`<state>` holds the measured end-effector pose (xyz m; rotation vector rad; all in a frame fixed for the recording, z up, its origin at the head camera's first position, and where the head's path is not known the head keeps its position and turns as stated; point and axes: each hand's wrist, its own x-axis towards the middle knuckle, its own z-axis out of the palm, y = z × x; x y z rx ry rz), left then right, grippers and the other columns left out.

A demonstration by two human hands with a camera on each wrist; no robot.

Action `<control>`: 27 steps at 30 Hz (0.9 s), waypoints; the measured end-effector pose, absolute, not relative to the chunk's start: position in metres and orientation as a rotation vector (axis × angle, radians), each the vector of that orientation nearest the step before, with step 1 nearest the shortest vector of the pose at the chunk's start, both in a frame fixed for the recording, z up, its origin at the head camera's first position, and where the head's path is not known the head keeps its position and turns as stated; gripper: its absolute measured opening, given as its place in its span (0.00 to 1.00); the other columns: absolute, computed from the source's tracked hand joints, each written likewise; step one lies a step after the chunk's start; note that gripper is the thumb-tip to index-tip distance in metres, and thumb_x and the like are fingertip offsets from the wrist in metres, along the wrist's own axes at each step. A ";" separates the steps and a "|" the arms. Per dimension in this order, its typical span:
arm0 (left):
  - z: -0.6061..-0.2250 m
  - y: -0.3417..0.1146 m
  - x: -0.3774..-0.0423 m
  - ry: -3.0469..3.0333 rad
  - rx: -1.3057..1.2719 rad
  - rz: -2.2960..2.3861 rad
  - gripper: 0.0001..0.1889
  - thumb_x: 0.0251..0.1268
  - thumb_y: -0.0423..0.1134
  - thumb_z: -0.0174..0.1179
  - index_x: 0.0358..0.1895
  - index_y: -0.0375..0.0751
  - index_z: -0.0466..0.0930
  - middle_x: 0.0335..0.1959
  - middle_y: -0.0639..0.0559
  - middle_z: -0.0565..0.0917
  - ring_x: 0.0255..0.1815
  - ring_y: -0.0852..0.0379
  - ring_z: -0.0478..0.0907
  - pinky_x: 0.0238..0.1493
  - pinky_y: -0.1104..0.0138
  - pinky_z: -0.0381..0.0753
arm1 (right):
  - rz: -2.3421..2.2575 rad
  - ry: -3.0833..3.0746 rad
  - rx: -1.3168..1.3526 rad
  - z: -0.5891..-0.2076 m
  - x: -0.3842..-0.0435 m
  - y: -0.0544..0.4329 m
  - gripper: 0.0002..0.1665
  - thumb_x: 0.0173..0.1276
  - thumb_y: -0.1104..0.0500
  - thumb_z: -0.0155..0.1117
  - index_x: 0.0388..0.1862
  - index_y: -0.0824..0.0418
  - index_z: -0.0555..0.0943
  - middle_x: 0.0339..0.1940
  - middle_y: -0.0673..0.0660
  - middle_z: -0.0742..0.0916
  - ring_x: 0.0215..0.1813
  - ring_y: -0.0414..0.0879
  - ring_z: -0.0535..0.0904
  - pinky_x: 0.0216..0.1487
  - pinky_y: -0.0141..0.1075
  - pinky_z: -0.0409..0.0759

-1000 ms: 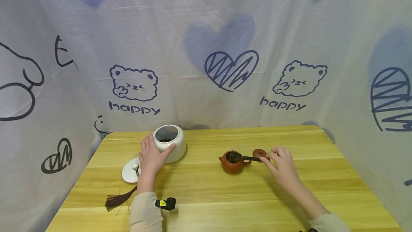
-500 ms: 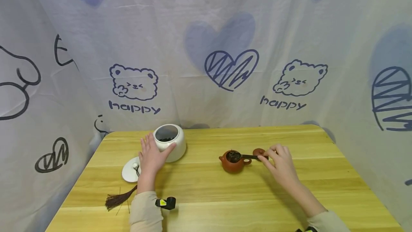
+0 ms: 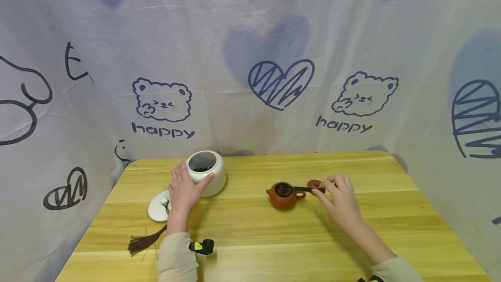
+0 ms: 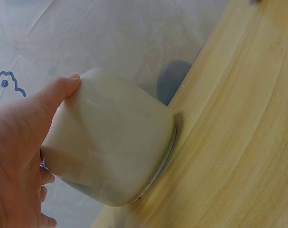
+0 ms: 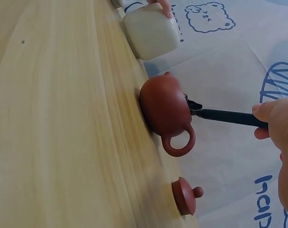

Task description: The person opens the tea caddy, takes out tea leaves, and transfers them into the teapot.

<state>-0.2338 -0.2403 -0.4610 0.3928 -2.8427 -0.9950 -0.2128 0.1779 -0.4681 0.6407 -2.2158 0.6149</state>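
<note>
My left hand [image 3: 187, 190] holds the side of a white ceramic jar [image 3: 213, 182], thumb on the near wall and fingers spread round the left. Dark tea leaves [image 3: 202, 169] lie inside. In the left wrist view, the thumb presses the jar wall [image 4: 115, 137] near its rim. My right hand [image 3: 342, 201] pinches the black handle of a tea scoop [image 3: 307, 189] between thumb and fingers. The scoop's head is at the mouth of a reddish-brown clay teapot [image 3: 282, 203], among dark leaves. From the right wrist, the scoop [image 5: 229, 117] reaches over the teapot's rim [image 5: 165, 107].
The small clay teapot lid [image 5: 184, 195] lies just beyond the teapot's handle. Left of the jar is its white lid [image 3: 157, 207], with a dark brown tassel [image 3: 142, 243] trailing toward me. The wooden table [image 3: 266, 247] ends at a printed cloth backdrop [image 3: 235, 125].
My right hand has shifted slightly left and turned the scoop a little at the teapot's mouth. The heap of leaves there looks lower. My left hand stays on the jar.
</note>
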 end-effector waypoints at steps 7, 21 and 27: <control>-0.461 -0.240 -0.234 -2.837 0.391 -1.000 0.63 0.55 0.76 0.51 0.78 0.38 0.28 0.80 0.36 0.32 0.80 0.38 0.24 0.74 0.34 0.35 | 0.616 -2.141 0.689 -0.471 -0.213 0.180 0.25 0.68 0.41 0.58 0.30 0.63 0.82 0.32 0.57 0.76 0.35 0.50 0.64 0.39 0.38 0.59; -0.460 -0.240 -0.234 -2.837 0.390 -1.009 0.63 0.56 0.76 0.52 0.78 0.37 0.29 0.80 0.36 0.32 0.80 0.38 0.23 0.74 0.34 0.35 | 0.574 -2.131 0.691 -0.472 -0.210 0.187 0.29 0.71 0.39 0.53 0.30 0.64 0.82 0.32 0.58 0.76 0.36 0.52 0.66 0.39 0.40 0.61; -0.459 -0.240 -0.233 -2.845 0.394 -1.009 0.63 0.57 0.75 0.51 0.78 0.38 0.27 0.80 0.36 0.31 0.80 0.38 0.24 0.74 0.34 0.35 | 0.522 -2.176 0.708 -0.474 -0.210 0.195 0.20 0.64 0.47 0.65 0.30 0.65 0.82 0.33 0.59 0.77 0.36 0.55 0.67 0.39 0.42 0.63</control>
